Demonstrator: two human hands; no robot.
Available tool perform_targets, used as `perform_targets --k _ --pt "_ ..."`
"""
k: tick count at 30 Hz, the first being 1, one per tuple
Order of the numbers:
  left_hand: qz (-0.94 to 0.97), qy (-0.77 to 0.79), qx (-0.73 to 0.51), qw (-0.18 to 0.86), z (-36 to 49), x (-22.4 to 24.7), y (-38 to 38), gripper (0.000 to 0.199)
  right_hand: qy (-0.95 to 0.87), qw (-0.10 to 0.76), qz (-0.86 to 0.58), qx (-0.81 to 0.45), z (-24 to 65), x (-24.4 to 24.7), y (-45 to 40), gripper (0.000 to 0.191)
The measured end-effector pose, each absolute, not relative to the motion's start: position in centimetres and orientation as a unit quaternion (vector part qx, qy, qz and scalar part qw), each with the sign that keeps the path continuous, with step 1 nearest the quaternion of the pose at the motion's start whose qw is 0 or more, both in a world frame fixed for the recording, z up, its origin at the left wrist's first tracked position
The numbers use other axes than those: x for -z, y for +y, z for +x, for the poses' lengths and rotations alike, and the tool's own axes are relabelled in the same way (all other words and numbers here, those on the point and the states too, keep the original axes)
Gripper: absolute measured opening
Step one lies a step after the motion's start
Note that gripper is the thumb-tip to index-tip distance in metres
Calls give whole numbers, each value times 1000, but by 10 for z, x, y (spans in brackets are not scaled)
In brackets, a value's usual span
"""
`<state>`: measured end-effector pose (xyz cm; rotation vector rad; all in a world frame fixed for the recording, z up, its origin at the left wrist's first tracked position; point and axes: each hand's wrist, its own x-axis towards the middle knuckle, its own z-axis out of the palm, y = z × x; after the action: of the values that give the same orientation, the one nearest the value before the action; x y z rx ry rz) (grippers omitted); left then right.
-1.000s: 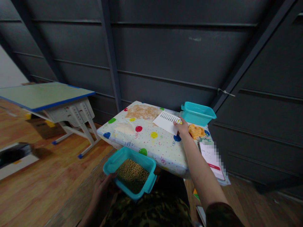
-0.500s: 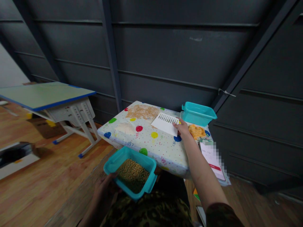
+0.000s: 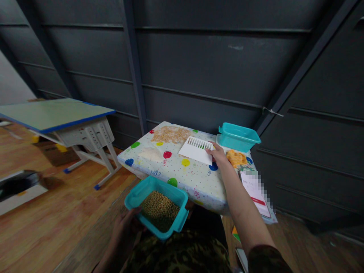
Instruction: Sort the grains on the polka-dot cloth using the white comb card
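Observation:
My left hand point(image 3: 129, 222) grips the near left rim of a teal plastic box point(image 3: 138, 195), which sits low in front of me below the table edge. Round yellowish beans point(image 3: 160, 204) fill part of that box. Over the table, my right hand point(image 3: 216, 153) is closed on the right end of a flat white scraper point(image 3: 195, 154) with a row of slots along its far side. A few small grains point(image 3: 183, 156) show at the scraper's near left edge. Beyond it, a patch of tan grains point(image 3: 171, 134) is spread on the cloth, and a pale powdery patch point(image 3: 150, 154) lies nearer.
A balloon-patterned tablecloth point(image 3: 186, 176) covers the table. At its right stand a second teal box point(image 3: 240, 137), an orange cloth point(image 3: 236, 158) and a phone point(image 3: 256, 193). The dark panelled wall point(image 3: 199, 68) rises right behind. Another desk point(image 3: 57, 113) stands at left.
My right hand has drawn the white scraper slightly left and toward me on the cloth. My left hand and the box of beans have stayed in place.

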<state>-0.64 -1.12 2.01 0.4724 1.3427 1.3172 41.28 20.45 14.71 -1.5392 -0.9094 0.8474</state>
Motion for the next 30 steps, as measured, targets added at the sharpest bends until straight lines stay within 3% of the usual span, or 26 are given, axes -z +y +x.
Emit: perform_targets --k 8,16,30 --pt "185 559 -576 567 -6 -18 -13 41 -406 561 -635 -343 411 -150 204 64" --pt "192 551 -575 573 -5 -26 -14 47 -418 535 -623 -389 409 -153 202 74" --pt "171 550 -586 570 0 -30 -15 41 -452 534 -603 -385 402 -154 199 72"
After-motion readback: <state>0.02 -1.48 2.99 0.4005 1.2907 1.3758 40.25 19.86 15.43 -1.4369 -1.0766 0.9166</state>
